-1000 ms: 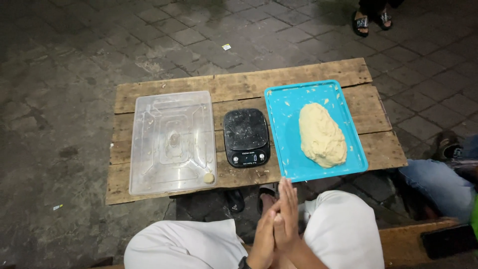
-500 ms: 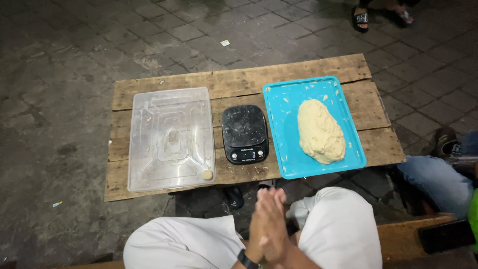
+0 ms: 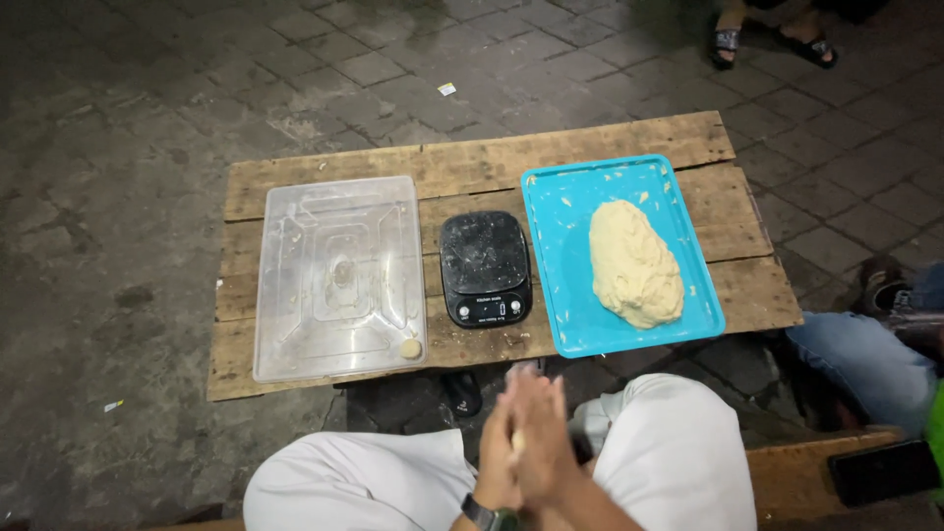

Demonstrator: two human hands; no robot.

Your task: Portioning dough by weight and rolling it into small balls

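Head view, looking down over a low wooden plank table [image 3: 472,167] set on paving. From left to right: a clear rectangular plastic tray [image 3: 339,277], upside-up and nearly bare, with one small dough ball [image 3: 410,348] in its near right corner; a black kitchen scale [image 3: 484,267] with a dusty platform, standing between the two trays and just beside each; and a turquoise rectangular tray [image 3: 565,211] bearing a large pale dough mass [image 3: 634,263]. Below the table edge, above the person's white-clad knees, the left hand [image 3: 499,452] and right hand [image 3: 543,447] are pressed palm to palm; a pale bit of dough [image 3: 515,441] shows between them, though most of it is hidden. A likely risk is that the piece slips from between the palms and drops to the ground, since the hands are off the table. No labelled package or sign is legible; a small pale scrap [image 3: 447,88] lies on the paving beyond the table.
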